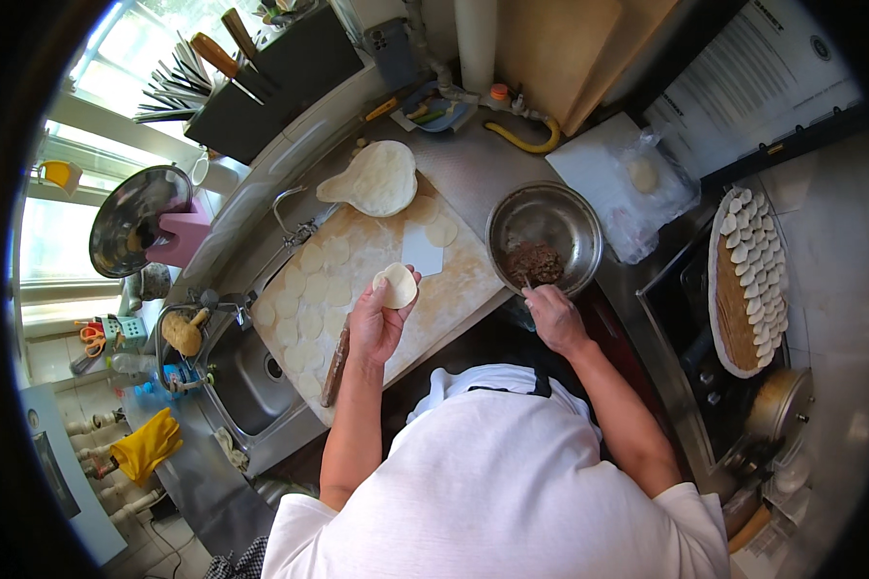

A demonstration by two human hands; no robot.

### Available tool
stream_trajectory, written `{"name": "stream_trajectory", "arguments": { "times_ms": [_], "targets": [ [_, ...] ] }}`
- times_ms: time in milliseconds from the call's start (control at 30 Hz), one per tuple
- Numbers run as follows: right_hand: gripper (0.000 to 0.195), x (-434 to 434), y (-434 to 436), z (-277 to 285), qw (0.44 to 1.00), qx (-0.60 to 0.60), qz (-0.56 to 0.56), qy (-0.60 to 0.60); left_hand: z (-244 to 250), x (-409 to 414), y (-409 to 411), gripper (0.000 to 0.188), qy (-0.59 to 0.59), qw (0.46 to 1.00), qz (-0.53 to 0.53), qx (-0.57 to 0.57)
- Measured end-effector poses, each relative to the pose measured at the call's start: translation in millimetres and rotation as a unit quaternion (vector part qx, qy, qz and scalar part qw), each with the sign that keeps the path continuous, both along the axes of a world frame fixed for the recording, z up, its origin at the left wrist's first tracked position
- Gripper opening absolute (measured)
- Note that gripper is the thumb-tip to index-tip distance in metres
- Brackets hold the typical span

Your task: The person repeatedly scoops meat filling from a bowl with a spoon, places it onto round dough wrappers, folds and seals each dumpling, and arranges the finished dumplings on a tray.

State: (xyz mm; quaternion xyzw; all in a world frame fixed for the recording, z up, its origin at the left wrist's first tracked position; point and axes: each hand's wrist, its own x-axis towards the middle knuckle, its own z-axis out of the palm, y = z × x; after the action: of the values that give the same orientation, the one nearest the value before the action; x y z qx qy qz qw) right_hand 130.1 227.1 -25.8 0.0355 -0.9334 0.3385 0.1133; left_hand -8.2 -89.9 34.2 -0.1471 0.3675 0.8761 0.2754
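My left hand (378,326) holds a round dough wrapper (395,286) above the floured board (434,307). In my right hand (556,320) is the handle of a thin utensil (527,282), whose tip reaches into dark minced filling (539,262). The filling lies in the near part of a steel bowl (503,217). Many flat dough wrappers (317,288) are spread over the board's left side, and a couple more (442,231) lie at its far right. Beside my left wrist rests a wooden rolling pin (336,365). A gourd-shaped scoop (376,177) with flour stands at the board's far edge.
A sink (261,405) with a faucet (242,307) lies left of the board. To the right, a long tray (731,289) of shaped dumplings sits over the stove (684,318), near a lidded pot (782,405). A plastic bag (626,210) with dough lies behind the bowl.
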Motion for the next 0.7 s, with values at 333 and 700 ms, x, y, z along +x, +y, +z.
{"name": "stream_trajectory", "arguments": {
  "times_ms": [333,700],
  "targets": [
    [0.022,-38,28,0,0.997,0.003,-0.081,-0.018,4,-7,12,0.04,0.016,0.997,-0.042,-0.058],
    [0.022,-25,29,11,0.993,-0.031,-0.111,0.001,4,-8,16,0.04,0.007,0.997,-0.051,-0.053]
  ]
}}
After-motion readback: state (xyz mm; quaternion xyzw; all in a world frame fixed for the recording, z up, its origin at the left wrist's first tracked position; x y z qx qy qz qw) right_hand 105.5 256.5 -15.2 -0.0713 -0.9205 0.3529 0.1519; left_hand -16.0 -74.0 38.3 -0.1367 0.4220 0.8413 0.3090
